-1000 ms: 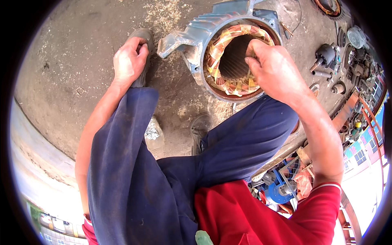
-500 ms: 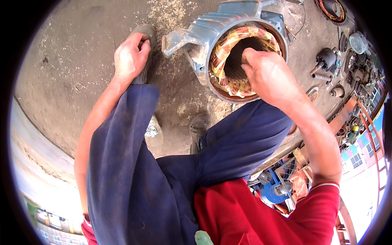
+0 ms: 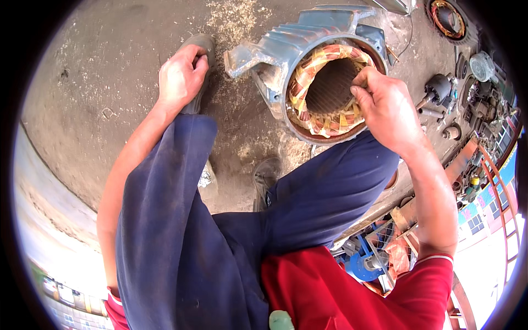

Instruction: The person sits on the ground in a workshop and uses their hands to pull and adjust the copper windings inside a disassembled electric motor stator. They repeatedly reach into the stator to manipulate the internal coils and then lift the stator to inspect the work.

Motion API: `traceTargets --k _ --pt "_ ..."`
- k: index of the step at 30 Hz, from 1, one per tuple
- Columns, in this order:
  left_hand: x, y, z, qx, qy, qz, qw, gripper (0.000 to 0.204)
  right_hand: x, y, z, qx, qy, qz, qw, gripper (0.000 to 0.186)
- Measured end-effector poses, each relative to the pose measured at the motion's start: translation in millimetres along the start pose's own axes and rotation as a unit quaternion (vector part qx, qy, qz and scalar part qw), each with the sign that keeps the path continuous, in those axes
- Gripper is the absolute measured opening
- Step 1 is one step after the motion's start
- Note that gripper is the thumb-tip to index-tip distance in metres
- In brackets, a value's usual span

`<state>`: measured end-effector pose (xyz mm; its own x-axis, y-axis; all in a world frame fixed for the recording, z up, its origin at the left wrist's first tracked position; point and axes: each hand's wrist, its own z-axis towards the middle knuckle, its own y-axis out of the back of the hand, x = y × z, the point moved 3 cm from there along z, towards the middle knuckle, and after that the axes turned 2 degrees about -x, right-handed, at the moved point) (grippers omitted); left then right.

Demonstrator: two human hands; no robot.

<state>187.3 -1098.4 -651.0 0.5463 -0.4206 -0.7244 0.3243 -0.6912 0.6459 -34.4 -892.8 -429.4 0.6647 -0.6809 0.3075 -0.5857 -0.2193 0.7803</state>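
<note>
A blue ribbed motor housing [image 3: 308, 36] stands on the floor ahead, its round mouth facing me. Inside its rim runs a ring of copper windings [image 3: 304, 91] bound with yellowish tape, around a dark hollow bore. My right hand [image 3: 383, 99] is at the right side of this ring, thumb and forefinger pinched together; anything between them is too small to make out. Away to the left, my left hand [image 3: 181, 77] hangs past my knee, over my dark shoe [image 3: 202, 47]. Its fingers are curled, with nothing seen in them.
Pale debris [image 3: 234, 19] is strewn on the floor beyond the housing. Another wound stator [image 3: 446, 19] lies at the far right. Nearby are a dark cylindrical part [image 3: 438, 88] and several metal pieces. A blue machine [image 3: 363, 267] stands behind my right arm.
My right hand has drawn out of the bore, moving right and slightly nearer to the winding's right side. The view has shifted a little; my left hand keeps its pose.
</note>
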Motion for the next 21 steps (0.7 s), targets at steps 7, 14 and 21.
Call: traceTargets --k 7,14,21 --pt "-2 3 0 0.012 0.004 0.005 1.0 0.021 3 -3 -3 0.025 0.006 -0.003 1.0 0.01" --pt "0 2 2 0.009 0.011 0.005 1.0 0.021 5 -21 18 0.037 0.083 -0.105 0.99 0.013" --pt "1 2 0 0.012 0.011 0.005 1.0 0.021 3 -18 19 0.046 0.013 -0.048 0.998 0.013"
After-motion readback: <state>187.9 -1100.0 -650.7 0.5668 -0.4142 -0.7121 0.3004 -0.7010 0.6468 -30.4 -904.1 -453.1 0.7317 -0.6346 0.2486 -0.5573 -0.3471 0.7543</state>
